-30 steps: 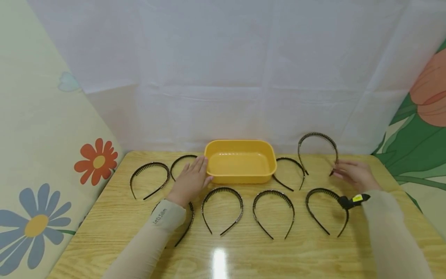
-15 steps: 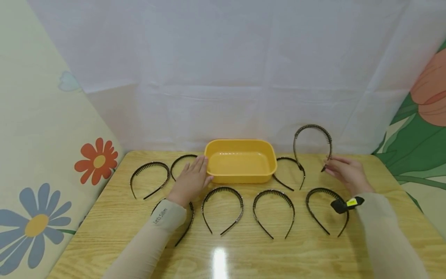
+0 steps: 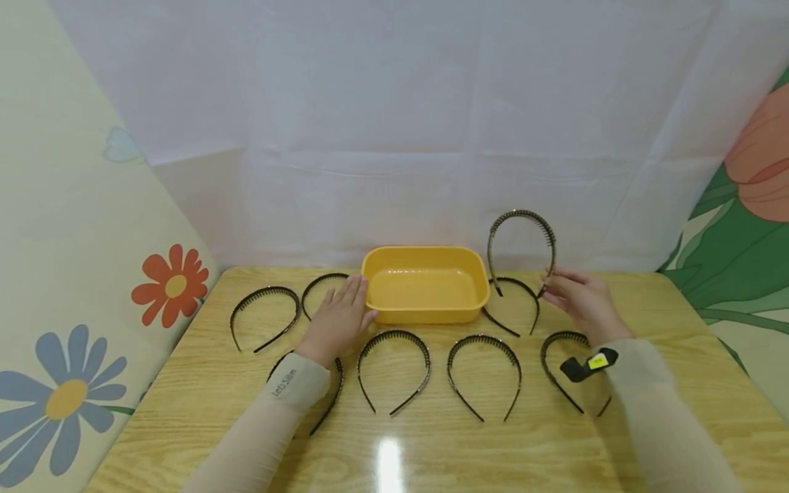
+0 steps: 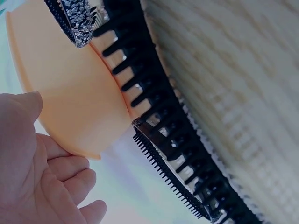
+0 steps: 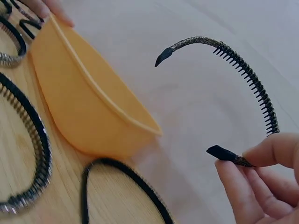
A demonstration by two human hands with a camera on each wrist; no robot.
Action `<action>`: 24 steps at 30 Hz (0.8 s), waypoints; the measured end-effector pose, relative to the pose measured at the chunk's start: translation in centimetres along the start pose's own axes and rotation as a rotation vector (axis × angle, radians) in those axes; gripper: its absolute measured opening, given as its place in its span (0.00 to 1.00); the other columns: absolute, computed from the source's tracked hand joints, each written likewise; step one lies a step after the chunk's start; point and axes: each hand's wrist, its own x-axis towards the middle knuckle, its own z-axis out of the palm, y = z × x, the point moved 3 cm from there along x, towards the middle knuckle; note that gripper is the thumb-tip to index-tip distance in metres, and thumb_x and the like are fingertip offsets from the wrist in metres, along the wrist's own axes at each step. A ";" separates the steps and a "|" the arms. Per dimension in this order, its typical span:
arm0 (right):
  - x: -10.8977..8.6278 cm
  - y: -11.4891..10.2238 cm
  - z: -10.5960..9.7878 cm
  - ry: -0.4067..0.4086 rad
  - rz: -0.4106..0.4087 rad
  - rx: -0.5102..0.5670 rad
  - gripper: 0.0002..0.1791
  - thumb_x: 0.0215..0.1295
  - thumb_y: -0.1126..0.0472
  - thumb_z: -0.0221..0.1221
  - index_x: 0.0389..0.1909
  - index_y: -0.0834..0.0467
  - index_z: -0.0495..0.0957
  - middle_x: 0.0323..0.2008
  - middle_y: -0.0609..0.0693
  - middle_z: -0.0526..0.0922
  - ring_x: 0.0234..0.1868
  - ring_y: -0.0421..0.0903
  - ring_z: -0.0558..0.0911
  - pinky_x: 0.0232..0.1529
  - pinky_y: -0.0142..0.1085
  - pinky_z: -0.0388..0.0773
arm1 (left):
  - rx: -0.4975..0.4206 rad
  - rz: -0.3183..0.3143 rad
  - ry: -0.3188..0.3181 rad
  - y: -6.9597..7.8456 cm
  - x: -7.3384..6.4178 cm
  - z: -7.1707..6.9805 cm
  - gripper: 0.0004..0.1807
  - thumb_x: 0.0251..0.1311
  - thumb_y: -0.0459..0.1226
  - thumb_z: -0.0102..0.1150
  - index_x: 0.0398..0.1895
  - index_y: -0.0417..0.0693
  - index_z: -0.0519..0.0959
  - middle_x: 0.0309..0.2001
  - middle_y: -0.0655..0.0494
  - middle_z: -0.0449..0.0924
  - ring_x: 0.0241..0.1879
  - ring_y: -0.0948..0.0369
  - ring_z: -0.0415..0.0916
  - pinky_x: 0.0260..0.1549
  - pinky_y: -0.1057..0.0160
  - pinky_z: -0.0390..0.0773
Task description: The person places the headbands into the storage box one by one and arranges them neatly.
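Observation:
My right hand [image 3: 582, 301] pinches one end of a dark glittery toothed headband [image 3: 522, 213] between thumb and fingers. The headband is raised with its arch upward, right of the yellow bin [image 3: 425, 316], and overlaps another headband [image 3: 535, 301] lying behind. In the right wrist view the black tip [image 5: 222, 153] of the held headband pokes out past the fingertips. My left hand [image 3: 335, 320] rests with its fingers on the left wall of the bin. The left wrist view shows its thumb and fingers [image 4: 70, 168] along the bin's wall [image 4: 79, 88]. No headband lies in the bin.
Several headbands lie about the bin: one at far left [image 3: 265, 291], one behind my left hand [image 3: 320, 277], two in front [image 3: 394, 334] and one under my right wrist [image 3: 555, 376]. Another is partly covered by my left sleeve. A white cloth [image 3: 394, 137] hangs behind the wooden table [image 3: 444, 459].
My right hand has moved left and slightly up with the headband, bringing it from the right side of the table close to the bin. The left hand and the bin have stayed put.

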 end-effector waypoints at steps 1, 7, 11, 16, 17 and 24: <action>-0.1 0.0 0.4 -0.015 0.002 0.002 0.08 0.70 0.71 0.60 0.44 0.57 0.81 0.37 0.43 0.87 0.39 0.38 0.86 0.45 0.28 0.85 | 0.000 0.000 0.002 0.0 0.0 0.0 0.38 0.80 0.48 0.44 0.77 0.28 0.51 0.78 0.34 0.49 0.78 0.42 0.45 0.75 0.38 0.48; -0.2 0.6 2.6 -0.068 0.011 0.023 0.11 0.71 0.72 0.58 0.39 0.53 0.84 0.37 0.44 0.86 0.39 0.38 0.86 0.45 0.28 0.85 | 0.004 -0.002 0.008 0.0 0.0 0.0 0.38 0.80 0.49 0.43 0.78 0.28 0.51 0.78 0.34 0.49 0.78 0.43 0.46 0.75 0.38 0.49; -0.3 1.0 3.9 -0.082 0.000 0.008 0.09 0.71 0.73 0.57 0.42 0.57 0.83 0.36 0.45 0.87 0.38 0.38 0.86 0.45 0.29 0.85 | -0.005 -0.002 0.009 0.0 0.0 0.1 0.38 0.80 0.49 0.43 0.78 0.28 0.50 0.78 0.34 0.49 0.78 0.43 0.45 0.75 0.38 0.48; -0.3 1.3 5.5 -0.107 0.003 0.003 0.08 0.71 0.73 0.57 0.44 0.59 0.81 0.36 0.47 0.86 0.38 0.39 0.86 0.46 0.30 0.85 | -0.001 0.000 0.013 -0.1 0.0 0.1 0.38 0.80 0.49 0.43 0.78 0.28 0.50 0.78 0.34 0.50 0.78 0.43 0.45 0.75 0.39 0.46; -0.3 1.4 5.8 -0.111 0.008 0.013 0.07 0.71 0.73 0.57 0.43 0.59 0.80 0.36 0.48 0.86 0.38 0.39 0.86 0.46 0.31 0.85 | 0.002 0.000 0.015 -0.1 0.0 0.2 0.38 0.80 0.49 0.42 0.78 0.28 0.50 0.78 0.34 0.50 0.78 0.43 0.46 0.75 0.39 0.46; 0.2 2.0 7.7 -0.116 0.035 0.041 0.08 0.71 0.75 0.56 0.43 0.62 0.80 0.35 0.49 0.86 0.37 0.42 0.87 0.46 0.32 0.86 | -0.005 -0.006 0.021 -0.2 0.1 0.4 0.38 0.80 0.49 0.42 0.78 0.29 0.50 0.78 0.34 0.50 0.78 0.43 0.46 0.75 0.38 0.48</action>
